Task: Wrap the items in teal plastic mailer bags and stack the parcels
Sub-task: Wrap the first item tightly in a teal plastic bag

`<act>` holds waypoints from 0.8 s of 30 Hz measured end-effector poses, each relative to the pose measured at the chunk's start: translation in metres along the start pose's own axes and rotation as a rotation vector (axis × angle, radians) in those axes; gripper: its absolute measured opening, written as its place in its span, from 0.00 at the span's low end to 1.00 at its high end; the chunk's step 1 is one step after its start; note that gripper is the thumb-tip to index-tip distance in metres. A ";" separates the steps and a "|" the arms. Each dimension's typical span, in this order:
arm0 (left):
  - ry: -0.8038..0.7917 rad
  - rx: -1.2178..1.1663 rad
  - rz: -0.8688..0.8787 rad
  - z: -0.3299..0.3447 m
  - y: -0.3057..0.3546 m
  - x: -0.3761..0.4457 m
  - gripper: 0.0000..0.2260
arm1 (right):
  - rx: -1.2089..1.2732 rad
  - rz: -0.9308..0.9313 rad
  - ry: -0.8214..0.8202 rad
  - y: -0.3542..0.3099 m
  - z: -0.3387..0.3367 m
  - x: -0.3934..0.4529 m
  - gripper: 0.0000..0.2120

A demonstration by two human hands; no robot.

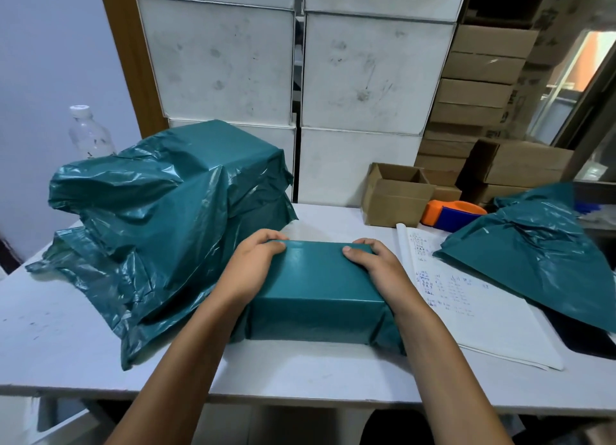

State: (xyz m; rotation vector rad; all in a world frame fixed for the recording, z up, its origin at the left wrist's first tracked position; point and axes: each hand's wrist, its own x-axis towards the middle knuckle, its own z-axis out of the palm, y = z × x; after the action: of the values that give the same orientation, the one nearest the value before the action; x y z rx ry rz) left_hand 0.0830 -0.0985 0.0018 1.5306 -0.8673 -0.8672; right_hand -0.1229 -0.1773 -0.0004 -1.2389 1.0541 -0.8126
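A box-shaped parcel (pixel 316 288) wrapped tight in teal plastic lies on the white table (pixel 66 338), right in front of me. My left hand (pixel 253 261) grips its far left corner and my right hand (pixel 373 264) grips its far right corner, fingers curled over the back edge. To the left stands a stack of teal-wrapped parcels (pixel 173 211), loosely covered, with crumpled plastic spilling onto the table. A pile of flat teal mailer bags (pixel 540 254) lies at the right.
An open notebook (pixel 466 298) with handwriting lies under the right bags. Behind it sit a small open cardboard box (pixel 396 198) and an orange-and-blue tape dispenser (pixel 453 214). White boxes (pixel 300 78) and brown cartons (pixel 480 91) are stacked at the back. A plastic bottle (pixel 86 131) stands far left.
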 end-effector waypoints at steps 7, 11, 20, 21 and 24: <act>-0.036 -0.406 0.021 -0.001 -0.018 -0.007 0.12 | 0.435 -0.025 -0.017 0.029 0.002 0.000 0.05; -0.018 -0.407 0.076 0.000 -0.028 -0.008 0.09 | 0.463 -0.055 -0.027 0.041 0.001 0.001 0.13; -0.051 -0.460 -0.023 0.003 -0.027 -0.009 0.11 | 0.444 0.025 -0.065 0.045 0.001 0.004 0.14; -0.060 -0.484 -0.024 0.003 -0.028 -0.010 0.11 | 0.458 0.031 -0.071 0.046 0.001 0.004 0.15; -0.089 -0.553 -0.026 0.002 -0.028 -0.011 0.10 | 0.508 0.039 -0.093 0.048 0.002 0.005 0.17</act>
State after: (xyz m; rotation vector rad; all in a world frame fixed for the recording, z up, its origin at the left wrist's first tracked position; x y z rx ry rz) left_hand 0.0786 -0.0867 -0.0259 1.0279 -0.6013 -1.0931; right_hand -0.1216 -0.1731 -0.0486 -0.8128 0.7318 -0.9132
